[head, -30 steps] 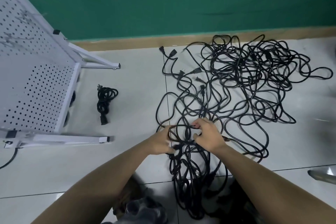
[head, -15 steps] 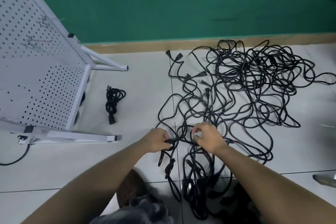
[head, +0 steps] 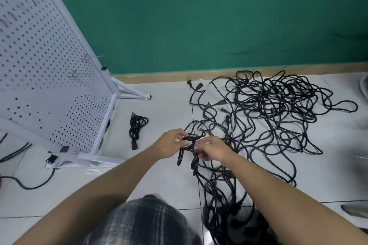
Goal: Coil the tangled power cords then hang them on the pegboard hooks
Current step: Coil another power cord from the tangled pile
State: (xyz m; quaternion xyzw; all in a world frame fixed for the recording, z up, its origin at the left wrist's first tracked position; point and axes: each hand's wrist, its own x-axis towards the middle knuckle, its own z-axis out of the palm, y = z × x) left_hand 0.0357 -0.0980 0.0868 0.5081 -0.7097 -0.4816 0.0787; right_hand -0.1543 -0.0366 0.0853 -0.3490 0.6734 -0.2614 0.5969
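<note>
Your left hand (head: pixel 169 146) grips a small coil (head: pixel 188 139). Your right hand (head: pixel 216 150), just beside it at three o'clock, pinches its strand. The slack hangs toward six o'clock, joining the tangle (head: pixel 278 117). The hooks (head: pixel 79 67) lie at ten o'clock, nearer your left.

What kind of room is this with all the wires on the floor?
Probably a workshop or storeroom, though I can't be sure: a white pegboard stand with hooks, a big tangle of black power cords on the tiled floor, and a plain green wall.
</note>
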